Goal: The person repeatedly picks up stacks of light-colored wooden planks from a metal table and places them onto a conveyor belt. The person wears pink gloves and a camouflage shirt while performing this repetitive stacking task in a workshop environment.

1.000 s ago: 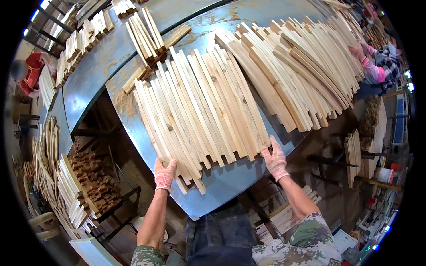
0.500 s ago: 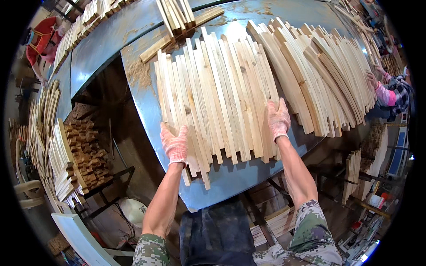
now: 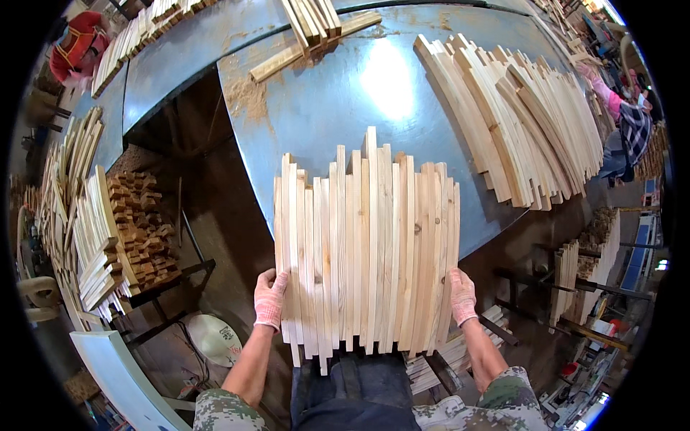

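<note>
A wide row of pale wooden strips (image 3: 366, 251), side by side with uneven ends, is squeezed between my two gloved hands. My left hand (image 3: 270, 296) presses the row's left edge, and my right hand (image 3: 463, 293) presses its right edge. The near ends overhang the front of the blue metal table (image 3: 323, 108), close to my body. Whether the strips' far part rests on the table or hovers above it I cannot tell. My fingers partly disappear around the outer strips.
A second batch of wooden strips (image 3: 517, 122) lies on the table's right side. Beyond are a crosswise strip (image 3: 277, 63) and sawdust (image 3: 248, 97). Stacked wood blocks (image 3: 140, 230) stand left, past a dark gap. Co-workers are at the far left (image 3: 75, 47) and right (image 3: 625, 133).
The row of strips has come toward my body with both hands on its sides, uncovering the shiny table surface behind it. The right co-worker's arm has lifted.
</note>
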`<state>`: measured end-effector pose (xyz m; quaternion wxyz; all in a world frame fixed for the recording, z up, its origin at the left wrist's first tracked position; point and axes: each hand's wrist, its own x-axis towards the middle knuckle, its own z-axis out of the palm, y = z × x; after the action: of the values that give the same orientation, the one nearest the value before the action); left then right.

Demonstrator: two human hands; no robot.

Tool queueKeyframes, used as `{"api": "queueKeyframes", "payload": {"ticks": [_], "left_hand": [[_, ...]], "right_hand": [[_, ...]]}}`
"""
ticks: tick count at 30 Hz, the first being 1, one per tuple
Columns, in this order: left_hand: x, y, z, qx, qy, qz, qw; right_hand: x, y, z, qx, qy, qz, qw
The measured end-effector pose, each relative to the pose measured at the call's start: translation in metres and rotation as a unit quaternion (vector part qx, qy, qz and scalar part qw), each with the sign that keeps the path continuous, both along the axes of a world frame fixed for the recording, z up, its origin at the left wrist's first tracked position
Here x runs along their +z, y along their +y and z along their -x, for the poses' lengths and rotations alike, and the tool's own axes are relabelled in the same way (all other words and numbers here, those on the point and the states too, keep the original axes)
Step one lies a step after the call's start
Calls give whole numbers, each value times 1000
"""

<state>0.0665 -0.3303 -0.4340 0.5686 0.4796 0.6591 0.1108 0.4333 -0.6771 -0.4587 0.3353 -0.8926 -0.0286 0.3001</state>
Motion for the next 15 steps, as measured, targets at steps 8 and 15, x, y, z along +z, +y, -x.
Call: {"api": "queueKeyframes", "payload": {"ticks": [8,15], "left_hand": [[-16,5,10,-42,-157,183,970],[14,9,20,-12,-167,271,948]], "right_hand": [[10,39,-6,-105,252,-89,958],[11,21,9,-99,261,-134,951]]}}
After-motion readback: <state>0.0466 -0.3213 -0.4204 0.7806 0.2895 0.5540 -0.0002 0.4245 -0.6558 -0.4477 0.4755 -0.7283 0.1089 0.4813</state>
